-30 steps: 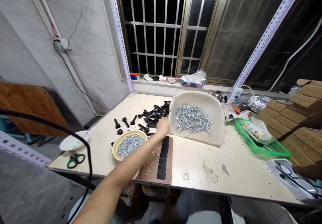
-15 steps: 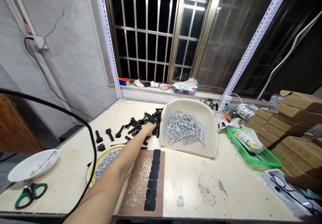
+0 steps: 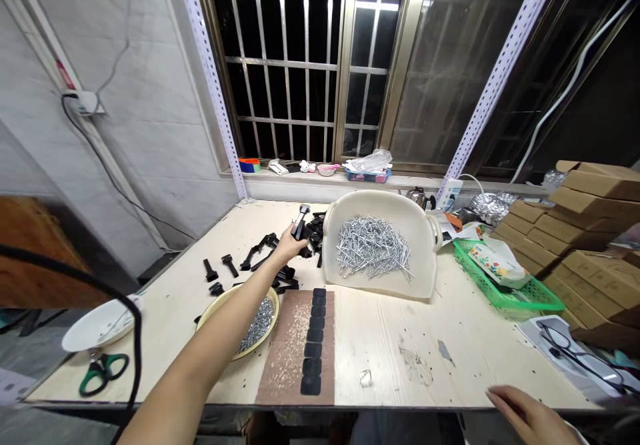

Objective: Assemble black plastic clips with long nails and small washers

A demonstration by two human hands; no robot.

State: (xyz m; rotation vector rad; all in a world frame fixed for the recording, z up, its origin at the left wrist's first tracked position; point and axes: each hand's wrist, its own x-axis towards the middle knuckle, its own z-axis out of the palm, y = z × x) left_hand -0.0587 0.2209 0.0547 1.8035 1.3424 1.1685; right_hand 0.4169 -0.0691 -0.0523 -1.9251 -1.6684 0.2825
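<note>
Left hand (image 3: 286,246) clamps a black plastic part (image 3: 300,222), held upright just above the pile of black parts (image 3: 316,230), beside the cream tray (image 3: 380,199) of nails (image 3: 373,248). Right hand (image 3: 530,418) is empty, fingers loosely extended, at the near table (image 3: 450,338) edge.

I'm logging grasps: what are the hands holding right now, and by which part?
The left hand pinches one black plastic part by its lower end; the right hand holds nothing.
</note>
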